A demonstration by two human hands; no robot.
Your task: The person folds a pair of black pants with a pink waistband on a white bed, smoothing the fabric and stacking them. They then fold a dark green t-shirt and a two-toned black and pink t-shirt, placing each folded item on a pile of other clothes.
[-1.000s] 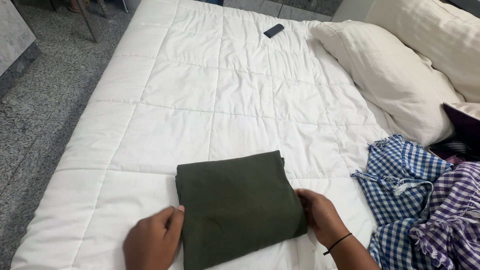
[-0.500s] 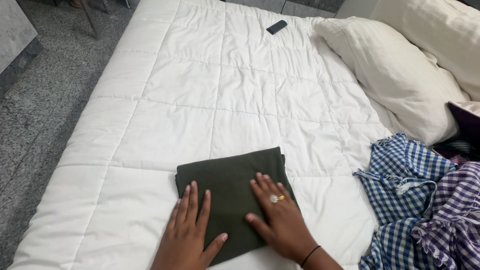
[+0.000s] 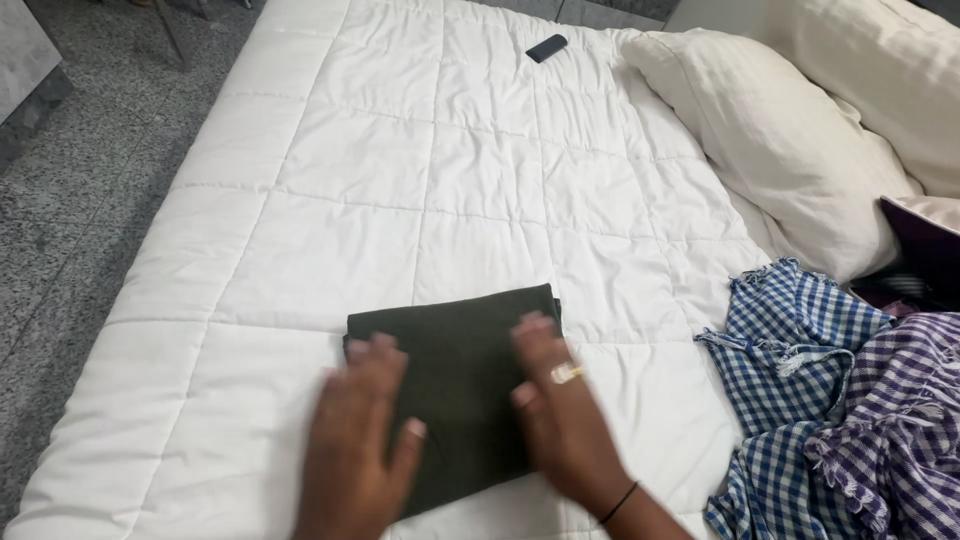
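On the white quilted bed [image 3: 300, 250], at its near edge, lies the dark green folded cloth [image 3: 455, 340], a compact rectangle lying flat on the quilt. Your left hand [image 3: 360, 450] rests palm down on the left half of that cloth, fingers spread and flat, grasping nothing. Your right hand [image 3: 560, 410], with a ring on one finger and a thin dark band at the wrist, lies flat on the right half of the cloth, also released and pressing rather than gripping.

The step in hand looks like smoothing and flattening the fold, with both palms working the top layer. Judging from how neat the rectangle already is, the folding itself seems nearly done. A next move would call for even pressure outward from the middle of the cloth, so the edges stay aligned and no layer slides.

To the right of the green cloth, apart from it, sits a heap of blue checked cloth [image 3: 790, 370] and purple checked cloth [image 3: 900, 420]. Beyond the green cloth, well apart, a small dark device [image 3: 546, 47] lies on the quilt, with white pillows [image 3: 770, 140] to its right.
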